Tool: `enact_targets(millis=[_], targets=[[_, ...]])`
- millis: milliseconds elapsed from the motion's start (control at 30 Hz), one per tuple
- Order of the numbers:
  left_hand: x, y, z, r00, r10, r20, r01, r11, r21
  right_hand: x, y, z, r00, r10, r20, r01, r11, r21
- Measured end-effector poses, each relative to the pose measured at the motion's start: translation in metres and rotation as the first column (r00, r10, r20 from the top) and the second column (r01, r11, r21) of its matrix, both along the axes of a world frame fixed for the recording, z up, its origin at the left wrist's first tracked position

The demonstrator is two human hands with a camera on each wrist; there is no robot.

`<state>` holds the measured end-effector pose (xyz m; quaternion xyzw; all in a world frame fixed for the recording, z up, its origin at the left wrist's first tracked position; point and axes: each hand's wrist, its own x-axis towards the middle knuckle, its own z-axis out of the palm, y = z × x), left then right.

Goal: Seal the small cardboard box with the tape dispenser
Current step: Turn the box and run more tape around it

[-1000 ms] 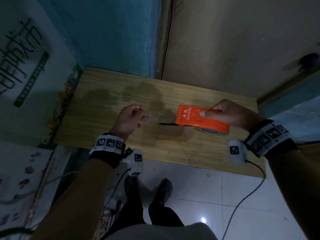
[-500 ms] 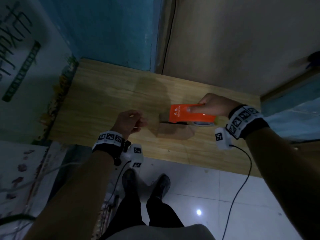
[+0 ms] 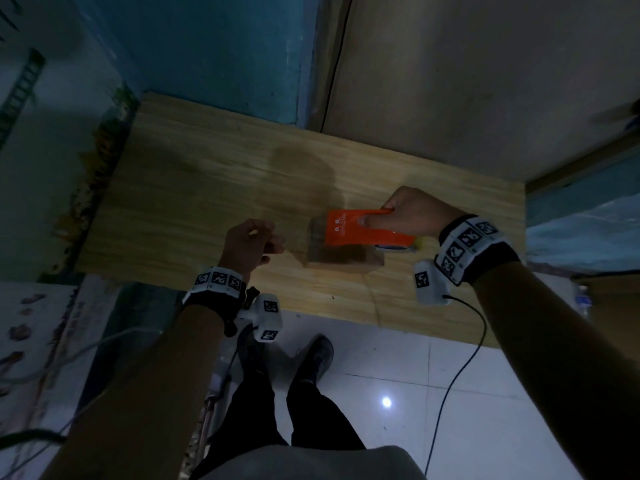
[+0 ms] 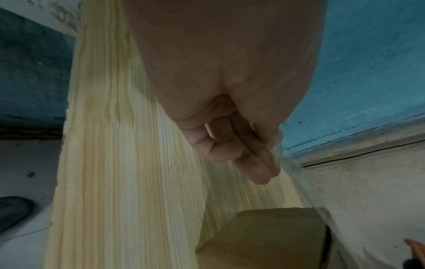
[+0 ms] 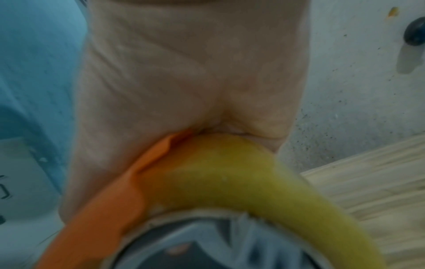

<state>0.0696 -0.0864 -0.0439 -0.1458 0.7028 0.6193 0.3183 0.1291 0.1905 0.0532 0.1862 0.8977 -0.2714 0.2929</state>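
Observation:
A small brown cardboard box (image 3: pixel 341 259) stands on the wooden table (image 3: pixel 194 188) near its front edge. My right hand (image 3: pixel 391 216) grips an orange tape dispenser (image 3: pixel 356 232) just above the box top; its yellowish tape roll (image 5: pixel 230 174) fills the right wrist view beside the orange body (image 5: pixel 98 205). My left hand (image 3: pixel 273 245) is left of the box and pinches the end of a clear tape strip (image 4: pixel 299 182) that runs towards the dispenser. In the left wrist view the left hand's fingers (image 4: pixel 257 163) lie together along the tape, above the box (image 4: pixel 264 236).
The table stands against a blue wall (image 3: pixel 214 46) and a beige wall (image 3: pixel 485 81). A cable (image 3: pixel 460 375) hangs from my right wrist over the white tiled floor (image 3: pixel 485 427). My shoes (image 3: pixel 311 358) are below the table's front edge.
My right hand has brought the dispenser closer over the box top. My left hand stays left of the box, still pinching the tape end.

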Motion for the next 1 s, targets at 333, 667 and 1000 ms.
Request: enact_targets(millis=[333,667,1000], targets=[[0.001,-0.005,0.003,0.996,0.06,0.063,-0.066,0.992,0.111,-0.008,-0.002,0.022,0.999,0.031,0.018,-0.031,0.999,0.021],[0.002,-0.014,-0.018,0.987,0.117,0.109,-0.124,0.991,0.057,-0.018,-0.022,0.006,0.996,0.066,0.061,-0.068,0.997,0.035],[0.0,0.0,-0.039,0.984,0.056,0.166,-0.048,0.998,-0.051,-0.015,-0.028,-0.006,1.0,-0.029,-0.007,0.029,0.998,0.062]])
